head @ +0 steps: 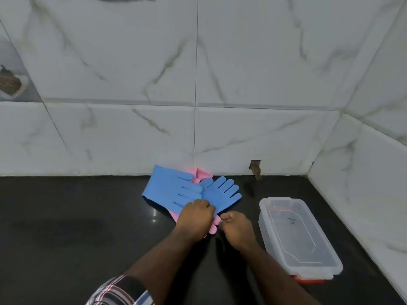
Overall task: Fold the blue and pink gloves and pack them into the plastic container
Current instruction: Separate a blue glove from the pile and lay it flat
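Two blue gloves lie overlapped on the black counter: one [169, 188] at the left with fingers pointing right, another [220, 192] with fingers pointing up-right. Pink gloves lie under them, showing at the back [201, 172] and as fingertips at the front [214, 226]. My left hand [196, 216] is curled over the lower edge of the blue gloves and grips them. My right hand [236, 227] pinches the cuff end of the right blue glove beside the pink fingertips. The clear plastic container [297, 236] stands to the right, lid on, apart from both hands.
A marble-tiled wall [198, 128] rises directly behind the gloves, and a side wall [363, 194] closes the corner to the right of the container. The black counter [66, 216] stretches to the left. A chipped hole [255, 169] shows in the tile at the wall's base.
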{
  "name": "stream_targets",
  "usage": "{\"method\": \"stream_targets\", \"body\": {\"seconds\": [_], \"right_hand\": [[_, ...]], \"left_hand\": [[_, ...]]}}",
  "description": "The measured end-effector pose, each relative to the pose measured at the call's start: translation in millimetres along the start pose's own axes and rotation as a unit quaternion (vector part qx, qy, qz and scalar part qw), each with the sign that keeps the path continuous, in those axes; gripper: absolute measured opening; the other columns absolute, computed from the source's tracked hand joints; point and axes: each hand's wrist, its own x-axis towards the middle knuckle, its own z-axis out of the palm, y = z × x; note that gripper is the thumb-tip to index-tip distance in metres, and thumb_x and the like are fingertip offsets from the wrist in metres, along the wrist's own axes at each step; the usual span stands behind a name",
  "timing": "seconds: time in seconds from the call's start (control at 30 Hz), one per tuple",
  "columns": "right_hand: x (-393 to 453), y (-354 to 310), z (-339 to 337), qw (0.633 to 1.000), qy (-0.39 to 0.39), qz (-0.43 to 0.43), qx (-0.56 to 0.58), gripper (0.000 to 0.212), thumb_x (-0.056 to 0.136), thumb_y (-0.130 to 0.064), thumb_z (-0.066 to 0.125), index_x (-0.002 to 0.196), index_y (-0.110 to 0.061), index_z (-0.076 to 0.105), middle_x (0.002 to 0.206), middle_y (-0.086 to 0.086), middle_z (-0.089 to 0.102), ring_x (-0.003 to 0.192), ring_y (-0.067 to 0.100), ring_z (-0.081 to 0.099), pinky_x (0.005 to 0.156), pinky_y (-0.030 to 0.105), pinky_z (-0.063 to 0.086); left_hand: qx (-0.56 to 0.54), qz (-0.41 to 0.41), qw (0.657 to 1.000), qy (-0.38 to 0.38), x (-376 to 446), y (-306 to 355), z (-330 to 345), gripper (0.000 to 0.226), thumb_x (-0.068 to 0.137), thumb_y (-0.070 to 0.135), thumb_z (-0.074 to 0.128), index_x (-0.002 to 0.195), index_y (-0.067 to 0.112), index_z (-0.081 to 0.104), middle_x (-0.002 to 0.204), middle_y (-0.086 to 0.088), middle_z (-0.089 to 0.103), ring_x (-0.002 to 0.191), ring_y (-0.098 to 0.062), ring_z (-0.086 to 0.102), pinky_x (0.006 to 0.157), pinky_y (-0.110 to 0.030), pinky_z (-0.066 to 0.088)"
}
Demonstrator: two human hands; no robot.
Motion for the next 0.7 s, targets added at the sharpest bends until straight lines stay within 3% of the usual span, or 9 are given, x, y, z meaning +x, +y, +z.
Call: {"method": "stream_targets", "body": {"seconds": [0.2, 0.27, 0.37, 0.43, 0.47, 0.53, 0.6, 0.67, 0.7], "right_hand": [[17.4, 10.8, 4.5, 0.998, 0.011, 0.014, 0.065, 0.011, 0.089, -0.025, 0.064, 0.085, -0.021, 0.072, 0.078, -0.006, 0.073, 0.078, 0.01, 0.067, 0.072, 0.029, 0.054], [20.0, 16.8, 3.9, 0.995, 0.018, 0.025, 0.09, 0.01, 0.088, -0.021, 0.066, 0.095, -0.023, 0.073, 0.086, -0.009, 0.073, 0.084, 0.007, 0.067, 0.076, 0.025, 0.053], [22.6, 21.7, 3.0, 0.989, 0.035, 0.037, 0.14, 0.017, 0.088, -0.017, 0.067, 0.104, -0.022, 0.072, 0.093, -0.009, 0.073, 0.089, 0.008, 0.067, 0.086, 0.029, 0.053], [21.3, 18.2, 1.4, 0.983, 0.056, 0.034, 0.169, 0.013, 0.089, -0.02, 0.066, 0.101, -0.023, 0.071, 0.091, -0.009, 0.072, 0.087, 0.01, 0.067, 0.085, 0.03, 0.053], [19.5, 15.4, -0.1, 0.981, 0.073, 0.026, 0.179, 0.008, 0.09, -0.025, 0.066, 0.096, -0.025, 0.071, 0.088, -0.01, 0.072, 0.085, 0.011, 0.067, 0.081, 0.03, 0.052], [16.4, 11.5, -0.9, 0.973, 0.106, 0.016, 0.202, 0.014, 0.092, -0.036, 0.063, 0.087, -0.024, 0.069, 0.084, -0.009, 0.07, 0.08, 0.012, 0.065, 0.074, 0.03, 0.051], [12.5, 10.4, -2.5, 0.963, 0.125, 0.017, 0.238, 0.02, 0.092, -0.044, 0.06, 0.087, -0.025, 0.066, 0.086, -0.007, 0.069, 0.081, 0.014, 0.064, 0.075, 0.033, 0.052], [7.4, 13.1, -3.6, 0.957, 0.115, 0.027, 0.264, 0.022, 0.09, -0.046, 0.062, 0.089, -0.024, 0.064, 0.086, -0.006, 0.069, 0.081, 0.016, 0.065, 0.079, 0.038, 0.053], [4.2, 15.8, -4.0, 0.961, 0.104, 0.034, 0.255, 0.02, 0.089, -0.043, 0.064, 0.092, -0.023, 0.063, 0.087, -0.007, 0.069, 0.084, 0.015, 0.066, 0.081, 0.038, 0.054]], "left_hand": [[0.015, -0.039, 0.996, -0.08, 30.6, 2.4, 7.7, 0.032, 0.079, 0.014, 0.07, 0.107, 0.013, 0.055, 0.111, -0.008, 0.057, 0.1, -0.029, 0.057, 0.074, -0.039, 0.042], [-0.033, -0.08, 0.996, -0.039, 39.7, 2.6, 4.6, 0.013, 0.095, 0.018, 0.05, 0.106, 0.013, 0.054, 0.109, -0.009, 0.062, 0.097, -0.031, 0.06, 0.073, -0.04, 0.043], [-0.184, -0.142, 0.969, 0.088, 50.0, 2.6, -17.0, 0.019, 0.101, 0.027, 0.04, 0.104, 0.012, 0.052, 0.09, -0.007, 0.064, 0.081, -0.03, 0.061, 0.067, -0.036, 0.042], [-0.326, -0.183, 0.918, 0.134, 52.0, -2.3, -40.8, 0.019, 0.1, 0.027, 0.042, 0.098, 0.012, 0.052, 0.082, -0.005, 0.062, 0.075, -0.025, 0.057, 0.066, -0.035, 0.043], [-0.411, -0.209, 0.874, 0.157, 51.8, -6.8, -52.5, 0.017, 0.1, 0.025, 0.044, 0.096, 0.012, 0.053, 0.082, -0.004, 0.062, 0.074, -0.022, 0.056, 0.067, -0.035, 0.047], [-0.579, -0.268, 0.749, 0.177, 44.8, -16.4, -63.8, 0.014, 0.097, 0.019, 0.046, 0.089, 0.012, 0.053, 0.078, -0.006, 0.058, 0.067, -0.02, 0.055, 0.062, -0.036, 0.054], [-0.687, -0.309, 0.644, 0.132, 24.8, -26.1, -57.3, 0.015, 0.095, 0.012, 0.043, 0.082, 0.012, 0.051, 0.074, -0.01, 0.05, 0.06, -0.019, 0.051, 0.056, -0.036, 0.052], [-0.691, -0.354, 0.629, 0.042, -4.7, -35.9, -34.4, 0.009, 0.094, 0.009, 0.046, 0.095, 0.011, 0.054, 0.09, -0.015, 0.056, 0.07, -0.02, 0.058, 0.059, -0.041, 0.058], [-0.656, -0.38, 0.652, 0.005, -20.8, -41.8, -19.0, 0.015, 0.093, 0.01, 0.051, 0.108, 0.012, 0.053, 0.102, -0.015, 0.058, 0.079, -0.022, 0.062, 0.063, -0.043, 0.061]]}}
